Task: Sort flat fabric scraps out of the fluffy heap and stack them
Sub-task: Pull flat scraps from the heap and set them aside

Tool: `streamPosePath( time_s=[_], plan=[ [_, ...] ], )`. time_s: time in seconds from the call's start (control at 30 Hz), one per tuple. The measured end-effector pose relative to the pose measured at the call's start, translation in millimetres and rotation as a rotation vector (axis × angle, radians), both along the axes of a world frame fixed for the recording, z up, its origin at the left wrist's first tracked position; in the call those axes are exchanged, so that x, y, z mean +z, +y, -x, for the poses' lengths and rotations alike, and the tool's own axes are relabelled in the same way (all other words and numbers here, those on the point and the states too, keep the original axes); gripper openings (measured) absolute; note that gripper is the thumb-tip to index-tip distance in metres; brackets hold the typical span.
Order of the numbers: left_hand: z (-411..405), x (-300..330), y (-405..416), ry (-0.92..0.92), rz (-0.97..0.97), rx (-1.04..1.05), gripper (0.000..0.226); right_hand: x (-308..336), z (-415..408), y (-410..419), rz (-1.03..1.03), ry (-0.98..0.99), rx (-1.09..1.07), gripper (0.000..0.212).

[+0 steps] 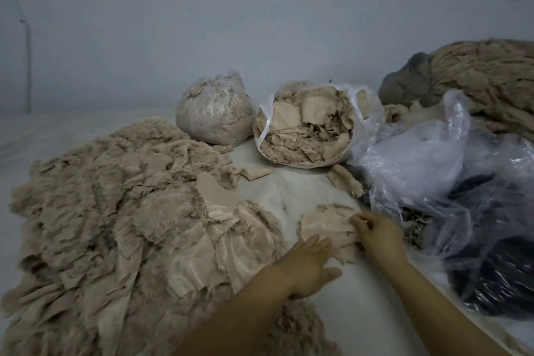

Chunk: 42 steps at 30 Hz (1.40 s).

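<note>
Your left hand [306, 266] lies flat, fingers straight, touching small scrap stack [326, 228]. Your right hand [375, 234] pinches stack's top scrap. Fluffy heap [115, 211] beside.

Single head view; looks forward and down, close over white surface [303, 191]; wall [260, 23] behind.

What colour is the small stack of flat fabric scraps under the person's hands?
Pale beige-pink, seen in the head view: small stack of flat fabric scraps.

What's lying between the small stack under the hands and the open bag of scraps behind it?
In the head view, only bare white sheet separates the small stack from the open bag; one fluffy scrap lies just to the right.
</note>
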<state>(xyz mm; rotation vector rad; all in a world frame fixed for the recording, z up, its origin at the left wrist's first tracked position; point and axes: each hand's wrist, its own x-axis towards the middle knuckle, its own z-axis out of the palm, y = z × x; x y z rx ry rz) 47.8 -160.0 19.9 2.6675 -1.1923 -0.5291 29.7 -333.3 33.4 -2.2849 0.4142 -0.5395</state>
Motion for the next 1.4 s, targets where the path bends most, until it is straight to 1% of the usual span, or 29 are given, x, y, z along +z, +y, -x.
streamPosePath(
  time_s=[0.1,0.2,0.27,0.33,0.43,0.5,0.57,0.67,0.73,0.77,0.8,0.87,0.9,0.93,0.97,1.0,1.03,1.07,1.1,1.13,1.17,1.2,1.23,1.27,1.3,1.33,1.37,1.4],
  plan=[
    [-1.7,0.6,3.2,0.013,-0.011,-0.002,0.065,2.7,-3.6,5.9,0.091,-0.110,-0.055,0.018],
    [0.8,-0.7,8.3,-0.008,-0.025,-0.007,0.067,9.7,-5.8,3.3,0.111,-0.132,-0.063,0.019],
    [2.1,-2.0,9.7,-0.020,-0.026,-0.010,0.068,11.3,-2.7,-1.7,0.086,-0.099,-0.052,0.025],
    [3.0,-2.6,9.1,-0.030,-0.028,-0.010,0.069,10.9,2.5,-2.5,0.040,-0.026,-0.005,0.031],
    [3.7,-2.7,9.7,-0.041,-0.021,-0.014,0.068,-0.4,7.5,1.5,0.081,0.143,0.052,0.021],
    [2.8,-2.1,12.4,-0.036,-0.025,-0.018,0.068,-9.3,8.4,1.8,0.098,0.157,0.010,0.014],
    [1.8,-1.3,14.7,-0.033,-0.039,-0.018,0.067,-13.1,8.7,1.6,0.081,0.136,-0.054,0.010],
    [5.9,2.3,16.6,-0.018,-0.033,-0.006,0.068,-9.8,10.7,6.6,0.110,0.070,-0.085,0.009],
    [8.6,10.2,20.3,-0.045,0.034,-0.002,0.067,-5.9,15.3,17.6,0.135,-0.039,-0.055,0.018],
    [8.3,17.1,24.8,-0.121,0.116,0.019,0.063,-3.5,18.3,26.2,0.134,-0.095,-0.014,0.021],
    [6.4,25.6,31.8,-0.242,0.234,0.084,0.058,-1.1,20.8,35.9,0.123,-0.144,0.047,0.020],
    [-4.2,44.5,54.5,-0.493,0.452,0.372,0.049,1.8,23.8,57.2,0.101,-0.157,0.217,0.012],
    [-12.1,52.6,69.9,-0.584,0.481,0.556,0.050,1.5,23.6,67.5,0.090,-0.120,0.303,0.013],
    [-18.6,59.1,86.7,-0.609,0.469,0.745,0.056,0.5,22.9,77.1,0.060,-0.077,0.376,0.015],
    [-24.9,63.2,103.5,-0.547,0.452,0.917,0.063,-0.3,21.7,85.8,0.007,-0.040,0.428,0.015],
    [-29.6,67.3,116.9,-0.423,0.493,1.050,0.067,0.4,20.2,93.2,-0.062,-0.008,0.463,0.013],
    [-34.3,69.9,127.1,-0.270,0.615,1.129,0.065,0.9,17.9,99.5,-0.128,0.015,0.486,0.013],
    [-36.8,71.6,133.2,-0.125,0.812,1.149,0.056,1.4,15.0,104.2,-0.175,0.026,0.503,0.012],
    [-35.1,73.2,136.4,0.006,1.010,1.127,0.045,1.2,11.4,108.5,-0.213,0.027,0.512,0.011],
    [-30.9,74.2,137.4,0.131,1.161,1.094,0.036,2.7,9.5,113.2,-0.262,0.029,0.512,0.011],
    [-25.7,73.0,137.2,0.256,1.264,1.065,0.029,3.4,7.0,117.2,-0.364,0.024,0.512,0.014],
    [-19.2,69.3,135.5,0.366,1.340,1.028,0.022,6.2,5.1,121.1,-0.539,0.035,0.510,0.020],
    [-11.5,63.9,132.8,0.431,1.374,0.986,0.017,8.6,2.6,124.9,-0.756,0.079,0.509,0.027],
    [-2.1,58.1,128.9,0.459,1.385,0.935,0.013,12.8,1.9,128.6,-0.962,0.153,0.513,0.034],
    [6.5,51.5,125.2,0.477,1.396,0.872,0.010,15.7,0.9,132.1,-1.107,0.236,0.522,0.041],
    [14.9,46.1,121.3,0.499,1.404,0.818,0.009,18.6,0.2,135.7,-1.173,0.316,0.546,0.044],
    [20.9,41.1,119.2,0.522,1.401,0.786,0.010,18.7,-1.5,139.4,-1.193,0.350,0.569,0.042],
    [25.2,36.5,118.0,0.535,1.379,0.764,0.012,18.2,-2.0,143.1,-1.206,0.337,0.575,0.038]
  ],
)
